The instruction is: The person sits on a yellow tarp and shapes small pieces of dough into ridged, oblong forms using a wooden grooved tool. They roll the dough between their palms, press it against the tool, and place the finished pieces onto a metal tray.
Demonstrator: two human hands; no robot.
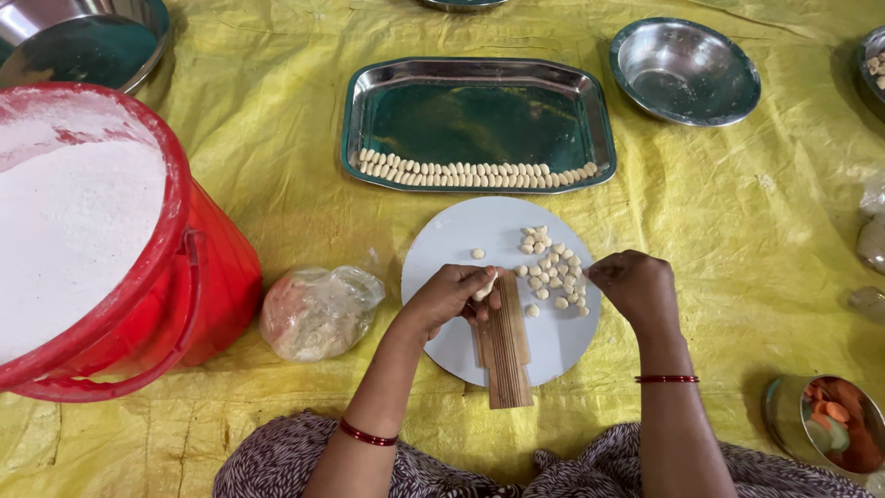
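Note:
My left hand (pixel 452 295) presses a small piece of dough (pixel 486 289) against the top of a ridged wooden board (pixel 503 355), which lies on a round white board (pixel 461 240). My right hand (pixel 636 288) rests at the right edge of the white board with its fingertips pinched together beside a pile of small dough pieces (pixel 553 267); whether it holds one I cannot tell. A steel tray (pixel 479 101) beyond the board carries a neat row of shaped dough pieces (pixel 475 173) along its near edge.
A red bucket of white flour (pixel 83 231) stands at the left. A lump of dough in a plastic bag (pixel 318 312) lies next to it. Steel bowls (pixel 685 69) sit at the back, a small tin of food (pixel 830 420) at lower right. Yellow sheeting (pixel 737 212) covers the floor.

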